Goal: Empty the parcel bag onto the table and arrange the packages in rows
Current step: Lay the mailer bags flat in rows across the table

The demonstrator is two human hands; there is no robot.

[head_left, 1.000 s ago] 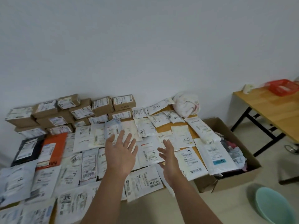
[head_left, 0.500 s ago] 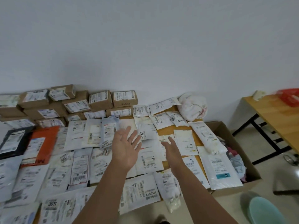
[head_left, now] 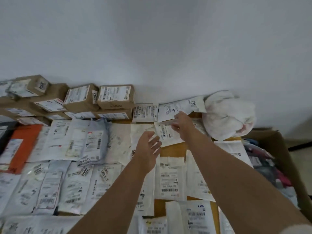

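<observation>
In the head view, the table [head_left: 173,147] fills the lower two thirds of the frame and is almost wholly covered, its bare wood showing only in small gaps near the centre. Cardboard boxes [head_left: 116,96] are stacked against the wall at upper left, likely because they are bulky and stand steady there, while flat white mailers [head_left: 169,179] lie label-up in overlapping rows across the lower half, so the sorting looks well advanced. The crumpled white parcel bag [head_left: 228,115] sits slumped at upper right against the wall; it looks emptied, though its inside is hidden. The right hand [head_left: 183,124] reaches toward the back row at centre right, its fingers bent down onto a small white package [head_left: 166,133] just below another mailer [head_left: 180,108]; blur hides whether it pinches the edge or merely presses, so I cannot tell its grip. It seems to be squaring that package into line. The left hand [head_left: 148,147] hovers at centre, palm tilted, fingers spread and relaxed, holding nothing. An open cardboard carton [head_left: 276,137] of mixed items stands at the right edge, beside the table.
</observation>
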